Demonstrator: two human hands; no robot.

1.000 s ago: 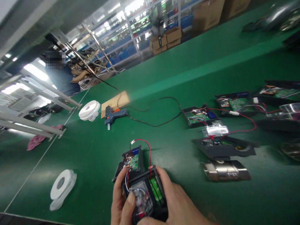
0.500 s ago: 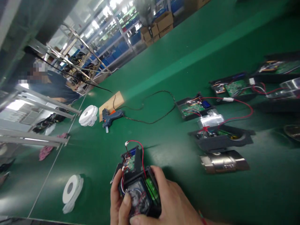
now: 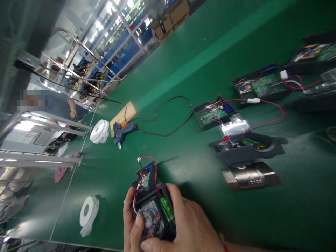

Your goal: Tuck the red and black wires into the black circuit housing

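Between both hands, low in the head view, is an opened black electronic device housing. It holds a green circuit board, a green battery cell and a clear-covered compartment with wires. My left hand is closed on its left side, thumb over the clear cover. My right hand wraps the right side, its thumb at the near edge. A red wire arches up from the housing to a white connector. The housing's underside is hidden.
A glue gun lies by a wooden board, its cord trailing right. White tape rolls are at left. Opened housings and a metal shell lie at right. Another person is beyond the far left of the green table.
The view has shifted slightly, so the table items appear displaced. Both hands keep their hold on the device housing. The other person's arm and hand show more plainly.
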